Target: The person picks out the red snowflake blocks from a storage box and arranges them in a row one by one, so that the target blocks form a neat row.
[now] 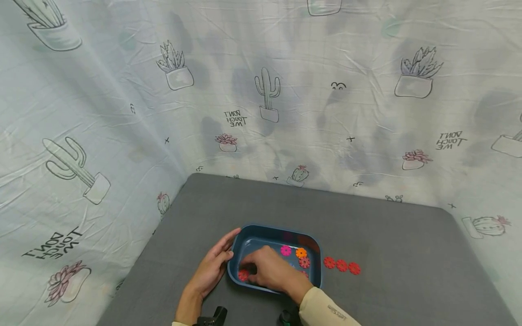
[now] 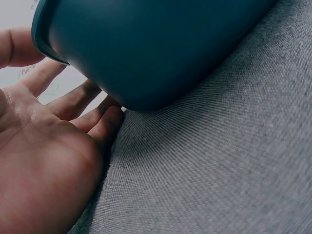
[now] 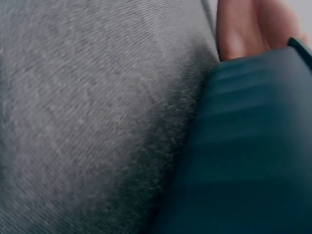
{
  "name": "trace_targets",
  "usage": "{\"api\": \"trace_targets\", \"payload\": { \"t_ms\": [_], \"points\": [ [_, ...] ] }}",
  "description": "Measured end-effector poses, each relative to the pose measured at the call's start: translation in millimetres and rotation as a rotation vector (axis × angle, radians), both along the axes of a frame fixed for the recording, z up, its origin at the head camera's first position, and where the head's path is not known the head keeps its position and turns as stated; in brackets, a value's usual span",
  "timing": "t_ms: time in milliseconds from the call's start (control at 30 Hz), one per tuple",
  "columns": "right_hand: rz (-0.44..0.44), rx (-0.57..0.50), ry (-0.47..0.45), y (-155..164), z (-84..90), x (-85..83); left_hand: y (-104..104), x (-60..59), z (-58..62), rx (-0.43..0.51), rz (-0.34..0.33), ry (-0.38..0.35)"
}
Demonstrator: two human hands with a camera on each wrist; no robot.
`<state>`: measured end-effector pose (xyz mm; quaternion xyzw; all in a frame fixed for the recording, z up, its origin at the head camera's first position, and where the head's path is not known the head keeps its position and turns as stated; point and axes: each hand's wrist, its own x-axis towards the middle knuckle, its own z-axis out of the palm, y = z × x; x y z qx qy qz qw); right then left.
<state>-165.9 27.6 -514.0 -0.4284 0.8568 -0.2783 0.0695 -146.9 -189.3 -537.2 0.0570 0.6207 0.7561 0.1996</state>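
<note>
while the tub is steadied:
right hand (image 1: pixel 269 270): reaches into the blue tub (image 1: pixel 314 240); grip cannot be told, fingers hidden.
left hand (image 1: pixel 212 267): laid flat on the tub's left wall.
red disc (image 1: pixel 243 275): at the right fingertips; best pinched by its edge.
red row (image 1: pixel 341 265): beyond the tub's far side.

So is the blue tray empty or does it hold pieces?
Not empty: the blue tray holds a pink gear, an orange gear and red ones.

right hand's (image 1: pixel 269 271) fingertips hidden inside blue tray (image 1: pixel 277 232)
</note>
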Motion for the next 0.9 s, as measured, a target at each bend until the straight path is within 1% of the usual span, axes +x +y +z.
{"api": "trace_targets", "payload": {
  "t_ms": [167,400,500,633,900],
  "points": [
    [0.050,0.014,0.097,-5,-3.4,-2.2,1,-0.3,-0.5,0.001,0.003,0.004],
    [0.067,0.007,0.192,-9,-9.1,-4.8,1,-0.4,-2.5,0.005,-0.001,0.017],
    [0.066,0.000,0.194,-12,-10.0,-5.4,1,-0.2,-2.8,0.012,0.003,0.022],
    [0.065,-0.008,0.166,-14,-9.7,-5.6,1,0.2,-2.2,0.020,0.003,0.023],
    [0.039,0.008,0.139,-14,-9.0,-5.3,2,-0.3,-1.1,0.037,-0.018,0.020]
  ]
}}
